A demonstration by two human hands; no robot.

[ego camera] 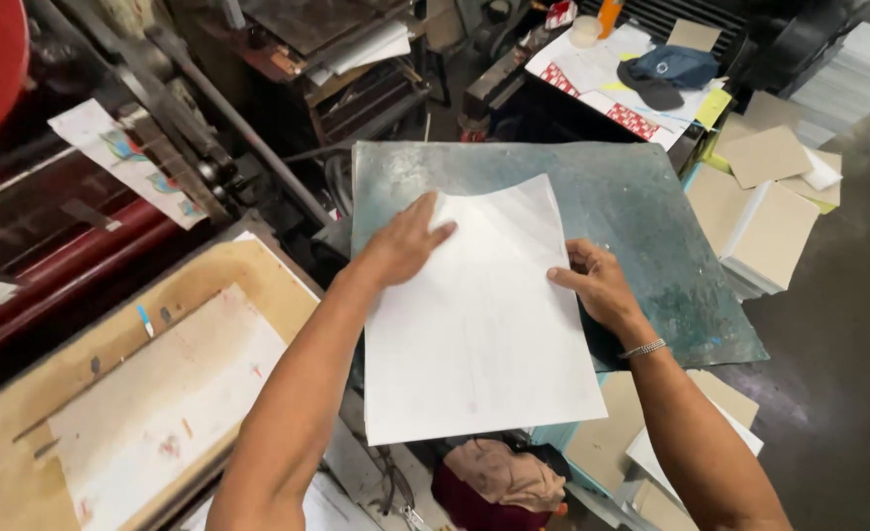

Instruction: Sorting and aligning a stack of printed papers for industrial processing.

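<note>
A person's two bare hands work a stack of white paper sheets [474, 315] that lies on a scuffed blue-green metal plate [641, 226] serving as the desk top. The left hand [406, 241] rests flat, fingers spread, on the stack's upper left corner. The right hand [592, 280] pinches the stack's right edge between thumb and curled fingers; a thin bracelet [643, 348] sits at that wrist.

Squaring such a stack well seems to call for keeping the flat palm firm while the pinching hand nudges the edge, so the sheets line up without creasing (the top sheet already shows a faint diagonal fold near its far corner).

The paper is plain, blank and matte, its near end overhanging the plate. Left of the plate sits a wooden tray [160, 374]; right of it, piles of brown card [769, 216]; beyond it, a blue cap [676, 69].
</note>
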